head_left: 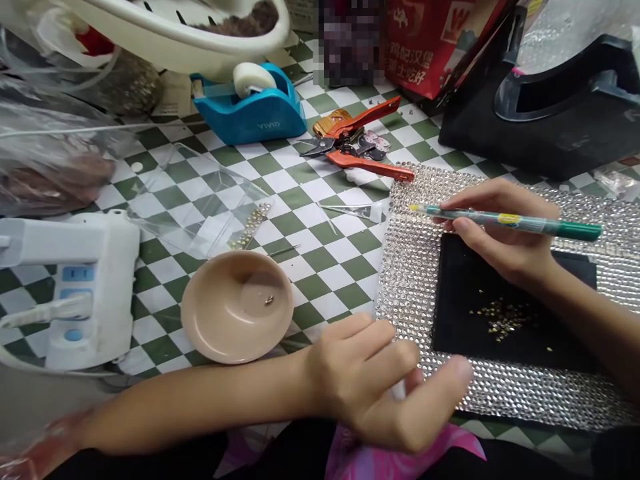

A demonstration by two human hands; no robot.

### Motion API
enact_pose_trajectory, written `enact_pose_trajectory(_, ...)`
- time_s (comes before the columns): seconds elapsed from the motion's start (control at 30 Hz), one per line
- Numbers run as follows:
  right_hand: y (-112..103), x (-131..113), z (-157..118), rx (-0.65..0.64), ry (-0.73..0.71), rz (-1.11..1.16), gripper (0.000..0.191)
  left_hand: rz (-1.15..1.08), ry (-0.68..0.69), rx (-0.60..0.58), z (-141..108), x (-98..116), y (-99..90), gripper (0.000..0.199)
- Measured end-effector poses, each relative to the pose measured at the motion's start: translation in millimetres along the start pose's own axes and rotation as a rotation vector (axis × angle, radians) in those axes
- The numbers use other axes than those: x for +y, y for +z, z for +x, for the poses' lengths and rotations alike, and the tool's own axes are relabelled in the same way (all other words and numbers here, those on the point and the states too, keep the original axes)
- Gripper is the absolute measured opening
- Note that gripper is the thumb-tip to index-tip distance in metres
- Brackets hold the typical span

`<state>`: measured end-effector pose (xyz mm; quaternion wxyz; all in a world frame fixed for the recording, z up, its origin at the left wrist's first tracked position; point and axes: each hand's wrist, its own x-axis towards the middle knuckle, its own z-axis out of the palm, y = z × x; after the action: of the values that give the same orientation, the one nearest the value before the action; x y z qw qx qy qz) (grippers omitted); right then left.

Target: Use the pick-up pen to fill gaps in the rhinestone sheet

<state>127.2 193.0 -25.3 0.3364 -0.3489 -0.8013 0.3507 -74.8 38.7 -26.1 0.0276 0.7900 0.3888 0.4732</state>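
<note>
My right hand (505,230) holds a green pen-like tool (530,223) between thumb and fingers, its yellowish tip pointing left over a rhinestone-covered mat (410,267). Beneath that hand lies a black pad (465,287) with a scattering of small gold pieces (505,317). My left hand (380,380) is closed, fingers curled, at the mat's lower left edge; a bit of something white shows between thumb and fingers, too hidden to name. Left of it sits a beige bowl (215,313) with a small metallic piece (269,300) inside.
Orange-handled pliers (370,163) and a blue tape dispenser (250,113) lie farther back. A clear plastic box (185,193) with beads is behind the bowl. A white power strip (107,287) stands at left, a black holder (480,127) at back right.
</note>
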Motion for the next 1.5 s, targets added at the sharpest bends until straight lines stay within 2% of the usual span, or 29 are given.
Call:
enact_pose_trajectory(0.03,0.0,-0.3,0.1,0.0,0.013,0.008,0.021,0.006,0.043,0.018,-1.5,-2.5,7.8,0.034)
enact_pose_trajectory(0.13,0.8,-1.4,0.7,-0.007,0.034,0.006,0.019,-0.023,0.099,-0.051,-4.2,-9.7,19.6,0.031)
enact_pose_trajectory(0.3,2.9,-4.4,2.3,-0.007,0.063,-0.027,0.012,-0.032,0.08,-0.073,-9.3,-18.5,23.3,0.02)
enact_pose_trajectory(0.47,4.8,-8.0,6.0,-0.023,0.039,-0.089,0.01,-0.05,0.052,-0.118,-12.4,-24.3,27.6,0.024)
enact_pose_trajectory(0.67,5.5,-9.4,10.1,-0.061,0.019,-0.163,0.01,-0.067,0.042,-0.109,-12.9,-26.5,29.0,0.025)
enact_pose_trajectory(1.23,7.2,-8.6,10.0,-0.099,0.005,-0.187,0.013,-0.077,0.054,-0.136,-14.1,-28.1,29.6,0.028)
enact_pose_trajectory(1.37,4.6,-10.3,11.6,-0.062,-0.002,-0.143,0.012,-0.072,0.057,-0.147,-13.9,-27.8,28.7,0.026)
enact_pose_trajectory(1.5,-13.0,-26.2,6.2,0.018,0.015,-0.162,0.017,-0.061,0.049,-0.161,-13.2,-27.9,28.2,0.024)
